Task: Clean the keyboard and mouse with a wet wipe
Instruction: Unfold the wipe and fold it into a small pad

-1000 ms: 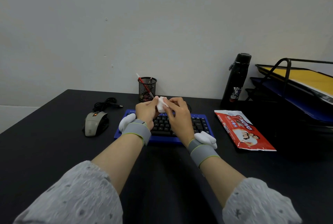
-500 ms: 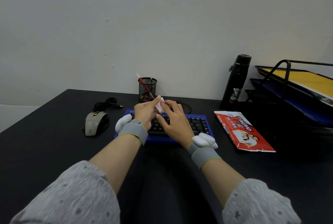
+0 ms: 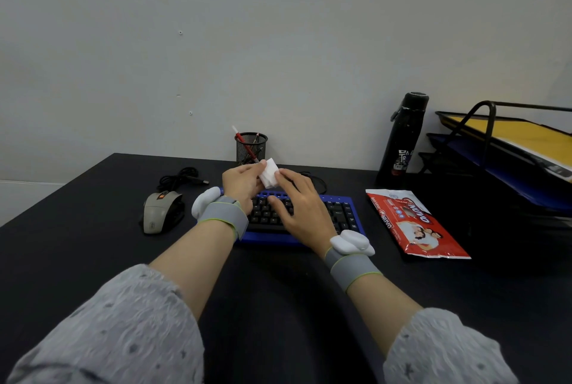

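A folded white wet wipe [image 3: 269, 175] is pinched between my left hand [image 3: 240, 184] and the fingertips of my right hand [image 3: 298, 202], just above the far edge of the blue keyboard [image 3: 339, 213] with black keys. Both hands hover over the keyboard and hide its left and middle part. The grey mouse [image 3: 161, 212] lies on the black desk to the left of the keyboard, untouched, its cable coiled behind it.
A red wet-wipe pack [image 3: 414, 224] lies right of the keyboard. A black mesh pen cup [image 3: 250, 148] stands behind my hands, a black bottle [image 3: 402, 139] at the back right, and a stacked document tray [image 3: 507, 151] at the far right.
My right hand has flattened and lowered toward the keys while its fingertips stay on the wipe. The left hand keeps its pinch on the wipe, which has moved slightly away from me.
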Demonstrator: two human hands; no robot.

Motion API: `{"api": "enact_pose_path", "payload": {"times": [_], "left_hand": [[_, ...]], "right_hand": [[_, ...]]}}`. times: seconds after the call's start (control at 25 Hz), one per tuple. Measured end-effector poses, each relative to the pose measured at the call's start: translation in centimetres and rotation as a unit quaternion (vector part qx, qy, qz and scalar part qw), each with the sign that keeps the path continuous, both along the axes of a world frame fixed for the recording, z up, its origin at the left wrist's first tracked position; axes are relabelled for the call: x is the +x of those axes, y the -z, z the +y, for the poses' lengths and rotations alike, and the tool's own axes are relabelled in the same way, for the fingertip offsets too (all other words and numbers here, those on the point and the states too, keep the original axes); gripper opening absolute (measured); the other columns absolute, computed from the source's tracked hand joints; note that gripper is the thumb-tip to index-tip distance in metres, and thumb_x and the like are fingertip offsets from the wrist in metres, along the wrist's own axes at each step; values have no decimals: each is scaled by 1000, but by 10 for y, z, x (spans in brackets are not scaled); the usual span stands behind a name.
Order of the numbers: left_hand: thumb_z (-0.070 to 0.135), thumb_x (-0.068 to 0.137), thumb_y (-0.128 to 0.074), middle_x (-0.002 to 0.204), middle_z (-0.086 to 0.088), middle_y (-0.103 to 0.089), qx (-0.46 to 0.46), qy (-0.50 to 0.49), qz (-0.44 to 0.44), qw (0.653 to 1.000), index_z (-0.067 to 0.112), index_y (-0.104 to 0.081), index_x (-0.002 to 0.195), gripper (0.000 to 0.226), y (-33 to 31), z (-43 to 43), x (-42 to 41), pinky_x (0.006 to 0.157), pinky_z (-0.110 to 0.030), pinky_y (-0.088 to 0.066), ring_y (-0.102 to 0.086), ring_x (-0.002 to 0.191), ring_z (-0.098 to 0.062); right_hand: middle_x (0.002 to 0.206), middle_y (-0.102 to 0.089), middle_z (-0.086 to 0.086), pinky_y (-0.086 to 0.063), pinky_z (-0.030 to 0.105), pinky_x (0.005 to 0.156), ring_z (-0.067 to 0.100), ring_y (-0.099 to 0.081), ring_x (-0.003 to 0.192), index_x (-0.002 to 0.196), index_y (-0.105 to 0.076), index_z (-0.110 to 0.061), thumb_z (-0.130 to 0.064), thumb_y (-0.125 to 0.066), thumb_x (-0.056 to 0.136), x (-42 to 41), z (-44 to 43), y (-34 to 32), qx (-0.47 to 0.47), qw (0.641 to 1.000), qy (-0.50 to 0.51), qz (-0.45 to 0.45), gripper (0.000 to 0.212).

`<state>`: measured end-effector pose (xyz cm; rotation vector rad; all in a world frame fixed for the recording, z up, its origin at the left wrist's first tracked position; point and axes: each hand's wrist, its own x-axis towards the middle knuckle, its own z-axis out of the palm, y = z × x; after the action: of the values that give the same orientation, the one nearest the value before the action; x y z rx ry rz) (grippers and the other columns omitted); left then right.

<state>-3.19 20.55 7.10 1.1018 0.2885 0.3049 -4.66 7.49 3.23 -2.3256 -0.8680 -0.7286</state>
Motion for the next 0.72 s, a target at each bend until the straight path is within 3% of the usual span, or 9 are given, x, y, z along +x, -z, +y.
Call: {"api": "enact_pose_path", "payload": {"times": [0.12,0.24,0.36,0.56,0.72], "left_hand": [[9,87,-63,87,-13,-64,21,2,5,1000,-4,-63,103,20,1,-1,0,47,-15,-52,-63,63,-15],[11,87,-63,78,-5,-65,47,12,10,999,1,-65,102,18,5,-6,-2,47,-15,-49,-63,56,-7],[13,87,-64,77,-1,-64,63,22,9,998,1,-66,101,18,15,-14,-4,48,-12,-47,-59,66,-9],[13,86,-65,78,0,-64,98,11,2,995,5,-69,93,12,32,-27,-4,63,-17,-44,-58,78,-13],[14,86,-65,85,-7,-66,158,8,3,987,9,-69,87,6,45,-44,-6,72,-24,-46,-57,84,-17]], "right_hand": [[130,-53,9,-41,31,101,20,-46,121,131,-49,-7,-26,-49,96,2,-1,-2,52,998,25,1,40],[118,-58,5,-43,30,92,17,-50,110,124,-52,-12,-27,-44,98,5,5,-7,174,976,46,124,32],[104,-63,6,-47,33,86,18,-57,98,107,-60,-10,-25,-47,96,9,10,-10,270,934,37,231,23],[88,-64,3,-44,21,67,14,-57,81,95,-61,-5,-18,-56,91,10,-2,-1,250,935,61,243,15],[84,-62,0,-43,17,62,11,-57,77,91,-60,-7,-16,-57,90,10,-20,7,268,923,62,270,9]]}}
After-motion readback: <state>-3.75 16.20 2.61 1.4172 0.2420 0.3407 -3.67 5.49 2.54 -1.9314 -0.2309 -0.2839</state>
